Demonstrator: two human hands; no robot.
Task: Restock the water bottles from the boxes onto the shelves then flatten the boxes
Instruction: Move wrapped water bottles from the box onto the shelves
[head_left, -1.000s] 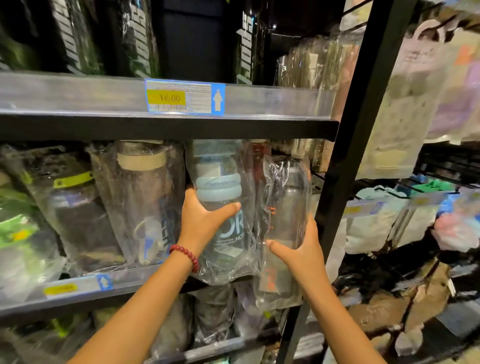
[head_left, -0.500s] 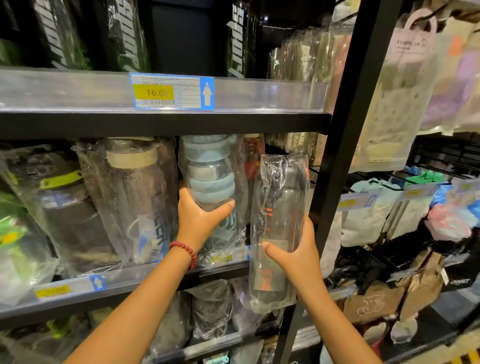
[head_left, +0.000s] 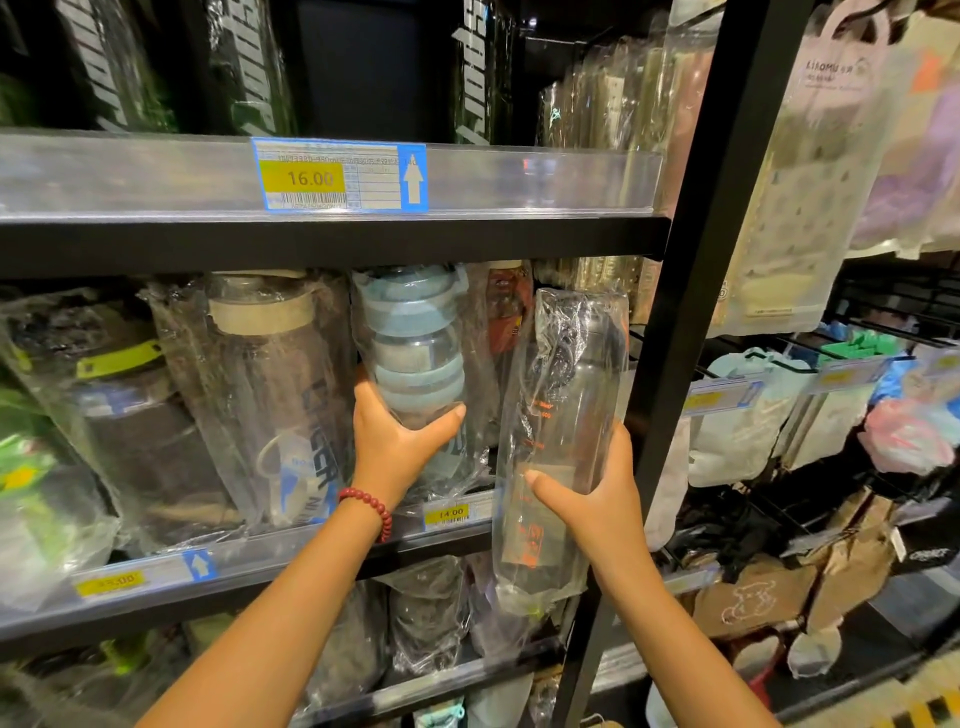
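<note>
Left hand (head_left: 400, 441) clamped around blue-capped bottle (head_left: 415, 353), standing wrapped on middle shelf (head_left: 291, 551). Right hand (head_left: 597, 499) gripping clear bottle (head_left: 561, 415) in plastic sleeve, upright, just beside black upright post (head_left: 691, 291), in front of shelf edge. Hands apart. Price tag (head_left: 340, 176) above.

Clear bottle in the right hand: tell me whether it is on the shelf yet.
Not yet. The clear bottle is held by the right hand in front of the shelf edge, its base hanging below it.
</note>
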